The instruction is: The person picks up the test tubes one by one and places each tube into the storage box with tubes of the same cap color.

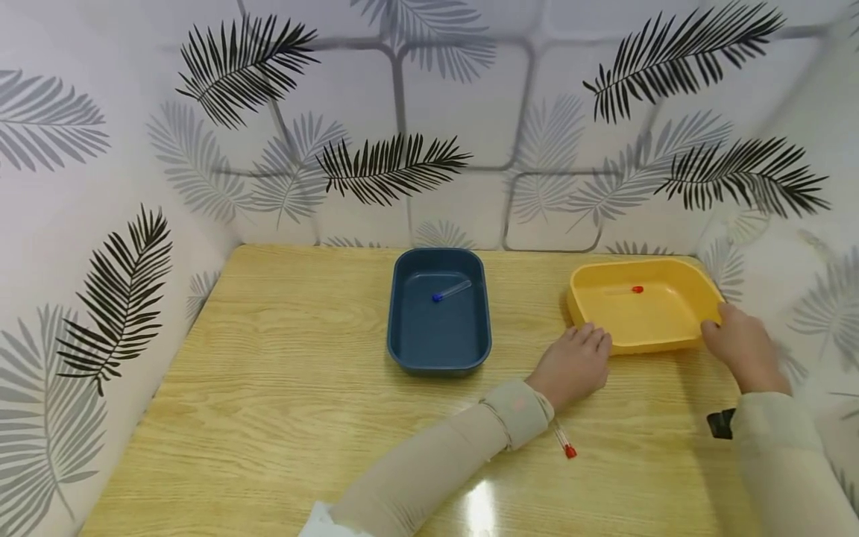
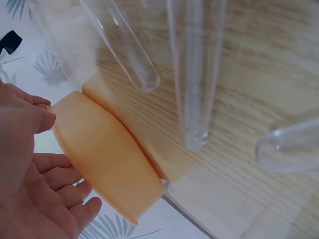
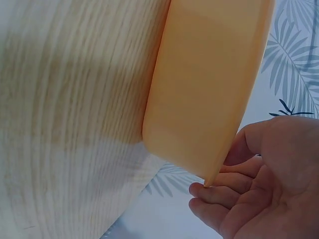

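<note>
**Two hands on the rim of a yellow tray**

Nearest the viewer, a clear, slender tube with a red cap lies on the pale wood-grain tabletop, its far end hidden by the left sleeve. The left wrist view shows three clear, rounded tube ends.

Beyond it, both hands hold the yellow, round-cornered plastic tray, which is at the tabletop's far right. The left hand is partly open, its fingers bent loosely over the rim at the near left corner. The right hand is closed more narrowly, pinching the near right rim between thumb and fingers. This spread of holds probably keeps the tray level; whether its base rests fully on the tabletop cannot be told. Inside lies a small red cap.

To the left, apart, a dark-blue, round-cornered tray holds a clear tube with a blue cap. Leaf-patterned wall covering stands behind.
</note>
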Tool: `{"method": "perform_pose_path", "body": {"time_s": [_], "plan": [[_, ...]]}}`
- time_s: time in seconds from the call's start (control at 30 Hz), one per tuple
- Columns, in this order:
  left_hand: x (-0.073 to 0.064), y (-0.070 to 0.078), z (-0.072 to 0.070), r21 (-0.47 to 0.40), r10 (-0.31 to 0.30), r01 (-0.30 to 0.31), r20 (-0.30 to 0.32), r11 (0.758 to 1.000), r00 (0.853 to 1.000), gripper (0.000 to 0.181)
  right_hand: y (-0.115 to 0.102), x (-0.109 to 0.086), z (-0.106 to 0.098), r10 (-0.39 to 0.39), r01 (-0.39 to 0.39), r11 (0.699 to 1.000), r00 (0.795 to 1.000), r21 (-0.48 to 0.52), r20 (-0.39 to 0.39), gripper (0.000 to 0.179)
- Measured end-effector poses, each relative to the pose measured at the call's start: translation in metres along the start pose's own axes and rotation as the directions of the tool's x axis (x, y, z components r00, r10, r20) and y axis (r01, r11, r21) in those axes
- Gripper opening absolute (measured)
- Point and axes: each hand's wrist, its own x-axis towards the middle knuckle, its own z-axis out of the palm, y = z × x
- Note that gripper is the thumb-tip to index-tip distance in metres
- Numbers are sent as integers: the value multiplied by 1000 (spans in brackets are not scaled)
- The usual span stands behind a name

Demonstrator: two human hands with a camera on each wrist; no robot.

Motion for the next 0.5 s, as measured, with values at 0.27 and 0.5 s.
{"method": "perform_pose_path", "body": {"time_s": [0.27, 0.5], "plan": [[-7, 5, -3, -9, 5, -4, 38, 1000, 999, 51, -7, 17, -2, -77, 79, 997, 995, -25, 58, 24], [-14, 13, -8, 14, 50, -51, 73, 999, 996, 46, -13, 25, -4, -115, 119, 992, 989, -46, 92, 27]]}}
